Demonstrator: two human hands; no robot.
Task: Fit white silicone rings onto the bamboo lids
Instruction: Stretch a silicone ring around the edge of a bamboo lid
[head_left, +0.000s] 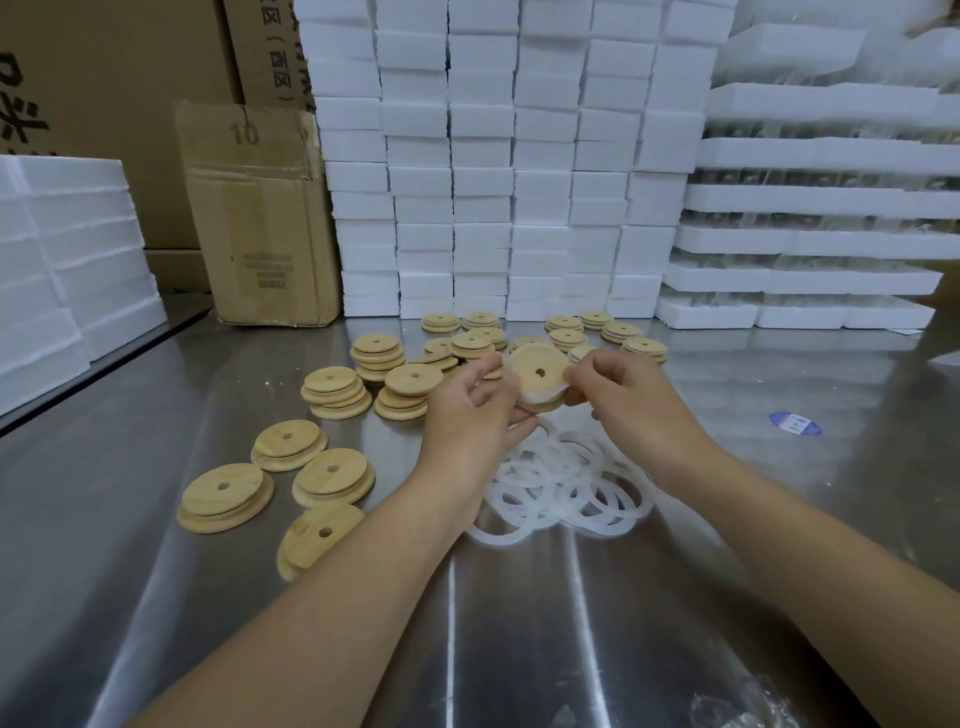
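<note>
Two hands share one lid (537, 375): left hand (475, 415) cradles its near edge, right hand (631, 400) pinches the ring (535, 397) at the far rim, apparently stretching it on. That soft, springy ring wants thumbs working round the stiff, light bamboo. Spare rings (566, 483) lie under both wrists.
</note>
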